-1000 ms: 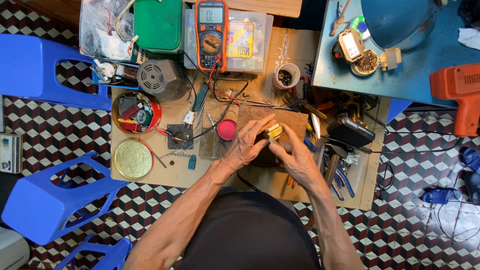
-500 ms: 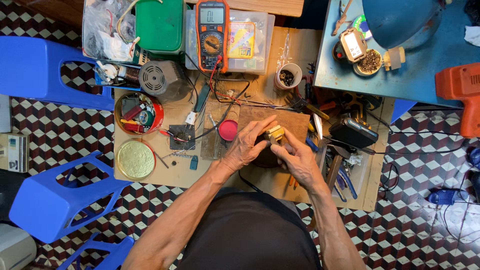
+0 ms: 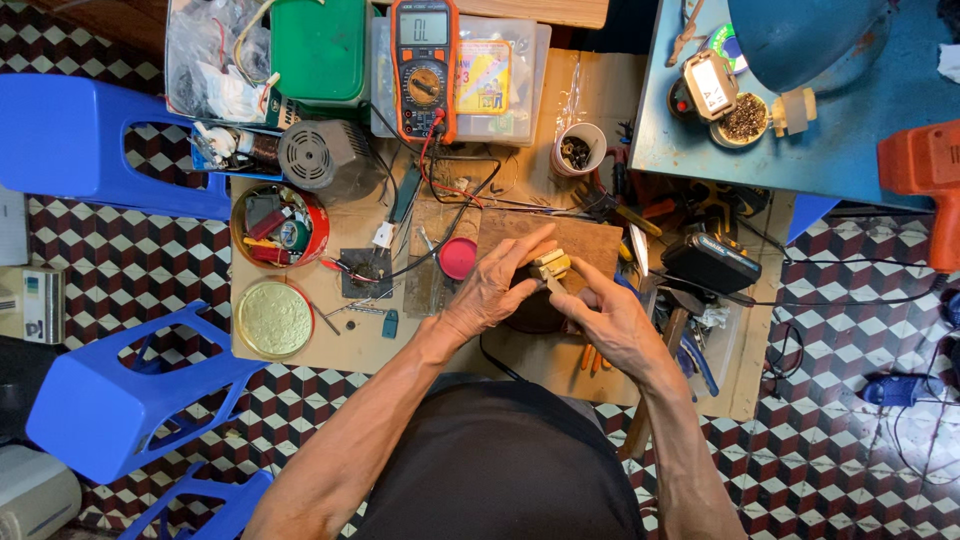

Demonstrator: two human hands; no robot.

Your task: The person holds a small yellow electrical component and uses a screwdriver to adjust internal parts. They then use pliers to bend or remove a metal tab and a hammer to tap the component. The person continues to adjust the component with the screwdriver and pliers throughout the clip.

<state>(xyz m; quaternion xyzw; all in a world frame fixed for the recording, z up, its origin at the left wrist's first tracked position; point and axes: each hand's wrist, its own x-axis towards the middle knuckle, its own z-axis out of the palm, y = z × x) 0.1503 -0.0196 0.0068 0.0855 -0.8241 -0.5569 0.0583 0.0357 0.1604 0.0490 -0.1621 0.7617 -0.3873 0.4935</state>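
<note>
Over a low wooden workbench (image 3: 350,345), both of my hands meet on a small yellowish block-shaped part (image 3: 550,264). My left hand (image 3: 495,285) wraps around it from the left, fingers stretched over its top. My right hand (image 3: 605,315) pinches it from the right and seems to press a thin tool against it; the tool is mostly hidden. A dark round object (image 3: 535,312) lies under the hands, largely covered. Beneath them sits a brown wooden board (image 3: 590,240).
An orange multimeter (image 3: 424,65) with red and black leads, a grey motor (image 3: 325,155), a red tin of parts (image 3: 280,222), a round yellow lid (image 3: 274,318), a pink cap (image 3: 458,257). Blue plastic stools (image 3: 110,395) at left, a blue table (image 3: 850,150) and an orange drill (image 3: 925,175) at right.
The hands stay together on the small yellowish part with only slight finger shifts. Nothing else on the bench has moved.
</note>
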